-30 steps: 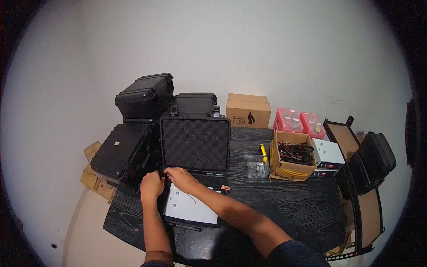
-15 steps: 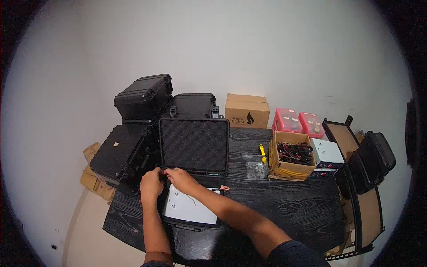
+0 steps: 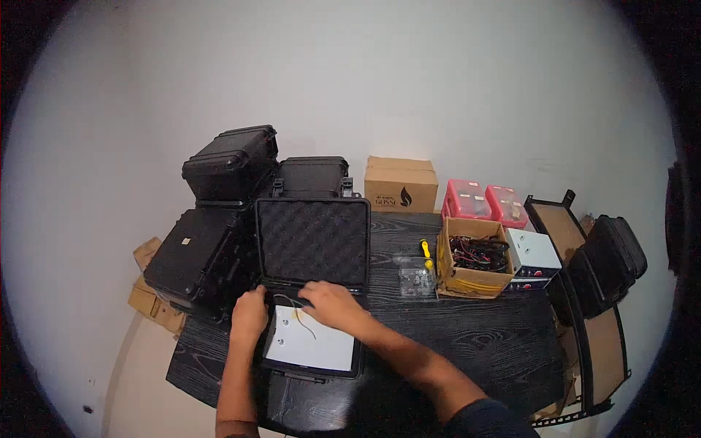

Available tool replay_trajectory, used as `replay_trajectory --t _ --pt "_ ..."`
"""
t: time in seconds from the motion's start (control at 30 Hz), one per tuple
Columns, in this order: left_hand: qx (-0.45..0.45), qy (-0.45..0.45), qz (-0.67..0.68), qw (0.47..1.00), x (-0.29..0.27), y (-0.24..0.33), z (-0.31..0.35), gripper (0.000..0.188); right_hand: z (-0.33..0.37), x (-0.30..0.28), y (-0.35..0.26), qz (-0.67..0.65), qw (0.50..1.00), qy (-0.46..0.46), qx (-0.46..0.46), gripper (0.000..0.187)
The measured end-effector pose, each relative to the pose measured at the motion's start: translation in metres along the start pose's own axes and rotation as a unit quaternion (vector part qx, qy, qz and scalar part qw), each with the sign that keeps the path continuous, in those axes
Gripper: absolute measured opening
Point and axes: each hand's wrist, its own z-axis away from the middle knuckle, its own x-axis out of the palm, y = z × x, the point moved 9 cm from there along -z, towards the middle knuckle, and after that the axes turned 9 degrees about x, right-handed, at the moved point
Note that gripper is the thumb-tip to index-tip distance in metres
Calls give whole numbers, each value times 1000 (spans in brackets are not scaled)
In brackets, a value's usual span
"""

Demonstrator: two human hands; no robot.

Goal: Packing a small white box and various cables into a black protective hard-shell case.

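An open black hard case (image 3: 358, 361) stands before me on the dark table, its lid (image 3: 314, 239) raised and lined with bumpy foam. Inside the case lies a white panel (image 3: 310, 349) with small round fittings at its left. A thin grey wire (image 3: 304, 323) curves over the panel. My left hand (image 3: 250, 315) is closed at the case's back left corner, fingertips together; what they grip is too small to make out. Curled over the panel's back right part, my right hand (image 3: 333, 306) has its fingers closed, and its own palm hides whatever they hold.
More black cases (image 3: 196, 252) are stacked at the left. On the table's right lie a yellow-handled tool (image 3: 424, 248), a clear plastic bag (image 3: 416, 280), a carton of cables (image 3: 475, 281), pink boxes (image 3: 467, 198) and white devices (image 3: 533, 250). A cardboard box (image 3: 401, 185) stands at the back.
My right hand has moved right, away from my left hand, which stays at the back left corner. The grey wire over the panel shows more fully. A reddish clip at the case's right is now hidden.
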Motion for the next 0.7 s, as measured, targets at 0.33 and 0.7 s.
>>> replay_trajectory --t 0.33,0.7 --pt "59 8 19 998 -7 27 26 57 63 -30 53 -7 999 -2 49 44" --pt "198 25 -36 979 -8 57 -3 39 53 -27 54 -55 992 109 21 33"
